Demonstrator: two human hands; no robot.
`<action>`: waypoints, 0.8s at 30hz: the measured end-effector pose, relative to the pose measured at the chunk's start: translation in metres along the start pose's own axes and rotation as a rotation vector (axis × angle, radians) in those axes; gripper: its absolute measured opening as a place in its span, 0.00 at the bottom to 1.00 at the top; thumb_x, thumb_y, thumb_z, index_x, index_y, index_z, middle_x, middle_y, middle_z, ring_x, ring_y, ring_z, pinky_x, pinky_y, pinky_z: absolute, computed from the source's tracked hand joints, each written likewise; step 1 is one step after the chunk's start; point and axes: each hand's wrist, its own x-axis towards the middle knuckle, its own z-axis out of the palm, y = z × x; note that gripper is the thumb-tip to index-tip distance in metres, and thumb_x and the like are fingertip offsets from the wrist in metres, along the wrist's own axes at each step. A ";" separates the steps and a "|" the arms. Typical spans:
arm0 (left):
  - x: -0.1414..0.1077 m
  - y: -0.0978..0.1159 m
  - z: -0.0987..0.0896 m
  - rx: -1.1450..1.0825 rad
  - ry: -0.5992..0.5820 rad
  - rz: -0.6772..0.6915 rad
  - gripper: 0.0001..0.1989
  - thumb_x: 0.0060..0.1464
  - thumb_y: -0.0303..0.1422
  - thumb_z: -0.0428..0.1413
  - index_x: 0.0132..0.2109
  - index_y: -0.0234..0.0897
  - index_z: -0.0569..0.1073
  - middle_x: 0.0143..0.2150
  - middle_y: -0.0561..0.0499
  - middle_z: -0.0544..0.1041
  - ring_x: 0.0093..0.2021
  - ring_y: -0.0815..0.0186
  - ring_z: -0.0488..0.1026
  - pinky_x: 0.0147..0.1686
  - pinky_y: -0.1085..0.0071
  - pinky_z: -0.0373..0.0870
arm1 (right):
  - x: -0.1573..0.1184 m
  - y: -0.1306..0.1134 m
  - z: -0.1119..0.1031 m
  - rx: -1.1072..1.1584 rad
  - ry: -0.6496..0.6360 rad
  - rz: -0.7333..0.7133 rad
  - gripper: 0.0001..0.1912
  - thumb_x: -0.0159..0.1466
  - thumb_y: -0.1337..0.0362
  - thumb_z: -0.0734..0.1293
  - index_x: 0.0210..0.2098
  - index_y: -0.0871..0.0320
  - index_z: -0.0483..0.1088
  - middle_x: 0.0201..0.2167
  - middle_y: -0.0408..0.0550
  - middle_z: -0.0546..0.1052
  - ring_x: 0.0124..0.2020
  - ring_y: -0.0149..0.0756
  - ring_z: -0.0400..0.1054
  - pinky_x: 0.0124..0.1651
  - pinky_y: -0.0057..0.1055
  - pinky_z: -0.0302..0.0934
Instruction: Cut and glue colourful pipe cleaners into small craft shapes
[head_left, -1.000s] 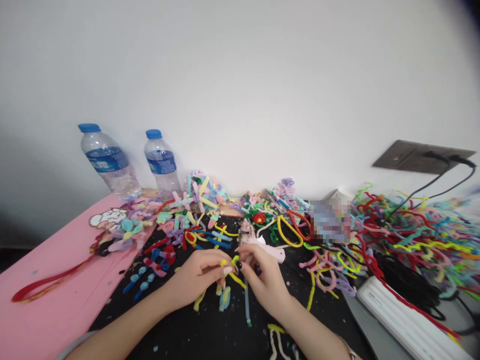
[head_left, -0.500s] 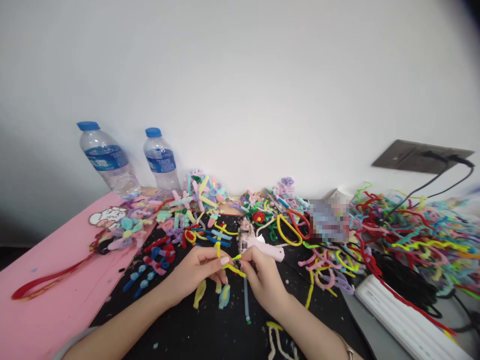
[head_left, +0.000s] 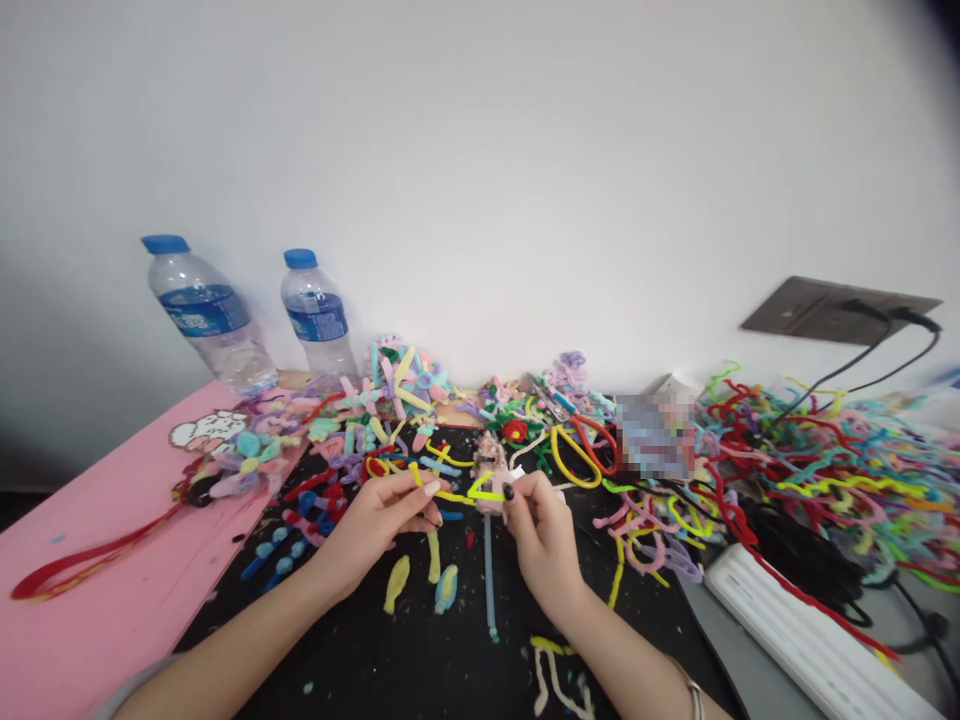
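My left hand (head_left: pixel 386 520) pinches a yellow pipe cleaner (head_left: pixel 457 498) between thumb and fingertips, one end poking up above the thumb. At the other side my right hand (head_left: pixel 546 535) grips a brighter yellow bend of it, folded into a narrow V. I cannot tell whether this is one length or two joined. Behind the hands sits a pale pink glue gun (head_left: pixel 491 462), partly covered by the right hand. A thin blue-grey stem (head_left: pixel 490 580) lies between my hands. Below the left hand rest a yellow twisted piece (head_left: pixel 397 585) and a blue-and-yellow one (head_left: pixel 446 589).
Two water bottles (head_left: pixel 315 315) stand against the wall at left. Scissors (head_left: pixel 596 445) with orange handles lie behind, near a yellow loop (head_left: pixel 574 458). Pipe cleaners (head_left: pixel 847 470) heap up at right by a white power strip (head_left: pixel 810 630). A red strap (head_left: pixel 97 555) lies on the pink sheet (head_left: pixel 112 480).
My hands have drawn apart, the right one moving right and slightly up. The yellow pipe cleaner now stretches between them, its V-shaped bend plainly visible.
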 end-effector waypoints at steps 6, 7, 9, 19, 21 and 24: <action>-0.002 0.002 0.001 0.103 -0.043 0.032 0.20 0.53 0.40 0.57 0.50 0.34 0.74 0.29 0.51 0.76 0.30 0.66 0.74 0.33 0.71 0.73 | -0.001 0.000 -0.001 0.250 -0.064 0.059 0.12 0.68 0.58 0.57 0.29 0.56 0.60 0.22 0.38 0.59 0.22 0.28 0.51 0.24 0.25 0.48; -0.002 0.002 0.002 0.122 -0.065 0.046 0.21 0.53 0.40 0.57 0.51 0.33 0.73 0.27 0.52 0.75 0.28 0.67 0.73 0.31 0.71 0.72 | -0.002 -0.002 0.000 0.278 -0.113 0.051 0.12 0.68 0.58 0.57 0.30 0.56 0.60 0.22 0.38 0.59 0.22 0.28 0.51 0.24 0.25 0.47; -0.003 0.001 0.005 0.156 -0.120 0.079 0.21 0.54 0.39 0.56 0.52 0.33 0.71 0.23 0.55 0.72 0.24 0.69 0.71 0.27 0.73 0.71 | -0.004 -0.005 0.002 0.309 -0.207 0.045 0.12 0.68 0.58 0.57 0.30 0.56 0.61 0.22 0.38 0.59 0.22 0.28 0.51 0.24 0.25 0.47; -0.002 -0.006 0.009 0.096 -0.161 0.052 0.11 0.48 0.37 0.61 0.33 0.34 0.71 0.22 0.55 0.75 0.23 0.68 0.73 0.24 0.75 0.70 | -0.007 -0.013 0.005 0.447 -0.340 0.103 0.14 0.66 0.55 0.60 0.29 0.57 0.62 0.20 0.37 0.59 0.22 0.28 0.50 0.25 0.26 0.46; -0.001 -0.007 0.008 0.083 -0.123 0.042 0.11 0.48 0.37 0.61 0.34 0.34 0.72 0.25 0.54 0.76 0.23 0.68 0.74 0.25 0.74 0.70 | -0.008 -0.015 0.004 0.487 -0.324 0.128 0.14 0.65 0.54 0.60 0.29 0.57 0.62 0.19 0.37 0.59 0.21 0.27 0.50 0.24 0.26 0.46; -0.001 -0.008 0.009 0.065 -0.117 0.008 0.12 0.48 0.37 0.61 0.36 0.33 0.74 0.28 0.51 0.79 0.26 0.67 0.75 0.26 0.74 0.71 | -0.009 -0.015 0.005 0.497 -0.317 0.164 0.14 0.65 0.55 0.61 0.29 0.57 0.62 0.19 0.36 0.59 0.20 0.27 0.49 0.24 0.26 0.46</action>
